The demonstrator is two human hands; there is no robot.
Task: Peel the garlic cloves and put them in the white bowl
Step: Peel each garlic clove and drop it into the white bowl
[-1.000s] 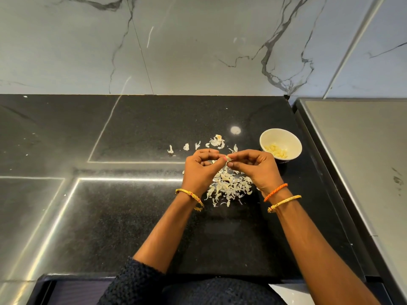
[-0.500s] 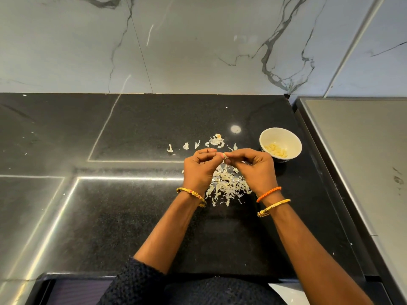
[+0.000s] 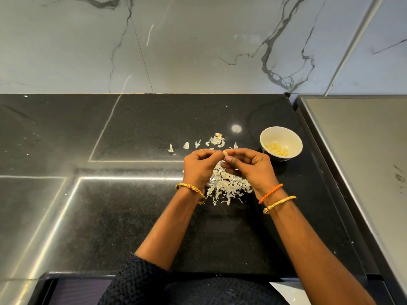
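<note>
A small pale garlic clove (image 3: 225, 153) is pinched between the fingertips of both hands above the black counter. My left hand (image 3: 200, 167) grips it from the left with curled fingers, and my right hand (image 3: 251, 167) pinches it from the right, thumb underneath. Below and between the hands lies a heap of papery garlic skins (image 3: 226, 187). The white bowl (image 3: 284, 134) stands to the right of my right hand and holds several peeled cloves (image 3: 277, 149).
More loose skins (image 3: 217, 139) are scattered behind the hands. A grey steel surface (image 3: 361, 164) runs along the right, raised beside the black counter (image 3: 132, 216). A marble wall (image 3: 198, 45) closes the back. The counter's front edge is near my body.
Both hands stay together on the clove. The right wrist has drawn slightly inward to the left, and the fingers have shifted on the clove. The bowl has not moved.
</note>
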